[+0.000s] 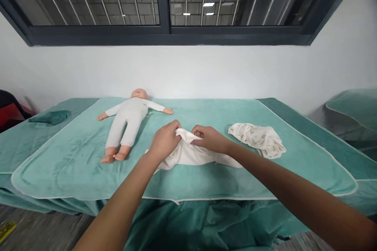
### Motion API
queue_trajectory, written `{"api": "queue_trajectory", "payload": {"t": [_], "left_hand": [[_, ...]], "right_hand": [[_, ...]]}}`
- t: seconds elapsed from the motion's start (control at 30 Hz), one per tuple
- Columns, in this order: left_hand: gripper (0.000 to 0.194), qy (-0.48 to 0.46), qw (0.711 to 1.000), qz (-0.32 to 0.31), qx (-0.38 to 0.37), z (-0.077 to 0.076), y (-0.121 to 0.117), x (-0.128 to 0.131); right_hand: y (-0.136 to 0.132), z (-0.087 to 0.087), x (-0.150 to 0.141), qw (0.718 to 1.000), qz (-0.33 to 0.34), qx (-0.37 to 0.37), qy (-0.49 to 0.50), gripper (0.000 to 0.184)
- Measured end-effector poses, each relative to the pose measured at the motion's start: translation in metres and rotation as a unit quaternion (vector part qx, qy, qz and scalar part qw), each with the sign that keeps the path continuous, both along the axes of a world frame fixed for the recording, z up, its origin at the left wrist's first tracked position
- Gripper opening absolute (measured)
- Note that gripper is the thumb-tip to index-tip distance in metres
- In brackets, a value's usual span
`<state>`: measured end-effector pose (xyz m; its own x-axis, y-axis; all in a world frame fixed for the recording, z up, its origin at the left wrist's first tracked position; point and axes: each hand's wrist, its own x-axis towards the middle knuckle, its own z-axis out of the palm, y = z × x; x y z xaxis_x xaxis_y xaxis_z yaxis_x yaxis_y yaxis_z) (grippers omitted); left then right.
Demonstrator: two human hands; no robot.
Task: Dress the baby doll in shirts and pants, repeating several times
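A white cloth garment (193,157) lies bunched on the green mat, one edge raised between my two hands. My left hand (165,139) pinches that raised edge on its left side. A short way to the right, my right hand (210,138) has its fingers closed on the same edge. Which kind of garment it is cannot be made out from the folds. Left of my hands, a baby doll (128,117) in a white bodysuit lies on its back, arms spread and bare feet towards me. To the right rests a crumpled white printed cloth (257,139).
The green mat (73,180) with pale piping covers a bed that stands against a white wall (191,72). Above is a dark-framed window (165,35) with bars. A green pillow-like thing (356,106) sits at the far right, a red and black object (10,111) at the far left.
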<state>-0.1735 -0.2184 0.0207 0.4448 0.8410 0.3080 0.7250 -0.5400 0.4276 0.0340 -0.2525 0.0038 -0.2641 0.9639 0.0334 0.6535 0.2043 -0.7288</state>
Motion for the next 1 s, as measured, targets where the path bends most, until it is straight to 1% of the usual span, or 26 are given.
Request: {"api": "queue_trajectory", "payload": {"t": [0.1, 0.13, 0.23, 0.3, 0.37, 0.47, 0.57, 0.63, 0.67, 0.73, 0.77, 0.8, 0.87, 0.93, 1.0], "left_hand": [[0.005, 0.007, 1.000, -0.005, 0.006, 0.021, -0.001, -0.009], [0.006, 0.007, 1.000, -0.011, 0.006, 0.029, -0.003, -0.012], [0.016, -0.014, 0.999, -0.038, -0.007, 0.057, -0.011, -0.018], [0.015, -0.032, 0.998, -0.048, -0.004, 0.074, -0.019, -0.018], [0.012, -0.046, 0.998, -0.044, 0.010, 0.089, -0.026, -0.017], [0.012, -0.061, 0.997, -0.032, 0.026, 0.102, -0.030, -0.017], [0.012, -0.063, 0.997, -0.011, 0.048, 0.107, -0.026, -0.019], [0.008, -0.047, 0.997, 0.011, 0.068, 0.107, -0.021, -0.021], [0.006, -0.031, 0.996, 0.024, 0.079, 0.108, -0.019, -0.023], [0.017, 0.010, 0.994, 0.050, 0.100, 0.108, -0.016, -0.027], [0.025, 0.028, 0.991, 0.066, 0.111, 0.108, -0.015, -0.030], [0.030, 0.042, 0.989, 0.082, 0.116, 0.107, -0.014, -0.032], [0.032, 0.048, 0.987, 0.114, 0.105, 0.103, -0.009, -0.038], [0.023, 0.033, 0.988, 0.133, 0.065, 0.094, -0.001, -0.045], [0.015, 0.016, 0.987, 0.155, 0.037, 0.083, 0.009, -0.052]], "right_hand": [[0.001, 0.022, 0.007, 0.997, 0.025, -0.035, 0.064, 0.034], [0.001, 0.032, 0.008, 0.995, 0.041, -0.046, 0.079, 0.037], [-0.005, 0.061, 0.006, 0.984, 0.111, -0.083, 0.114, 0.038], [-0.008, 0.076, -0.001, 0.974, 0.163, -0.098, 0.127, 0.037], [-0.009, 0.088, -0.009, 0.970, 0.189, -0.084, 0.125, 0.039], [-0.005, 0.098, -0.016, 0.977, 0.172, -0.043, 0.120, 0.046], [0.003, 0.106, -0.018, 0.983, 0.137, -0.018, 0.120, 0.048], [0.006, 0.112, -0.018, 0.987, 0.120, -0.003, 0.105, 0.050], [0.007, 0.115, -0.018, 0.990, 0.112, 0.010, 0.083, 0.050], [0.008, 0.119, -0.016, 0.995, 0.080, 0.060, -0.011, 0.048], [0.009, 0.120, -0.014, 0.991, 0.054, 0.094, -0.082, 0.044], [0.010, 0.119, -0.011, 0.979, 0.023, 0.127, -0.157, 0.039], [0.012, 0.115, -0.001, 0.944, -0.042, 0.169, -0.281, 0.026], [0.016, 0.106, 0.012, 0.921, -0.094, 0.164, -0.340, 0.014], [0.021, 0.094, 0.029, 0.911, -0.127, 0.142, -0.365, 0.013]]}}
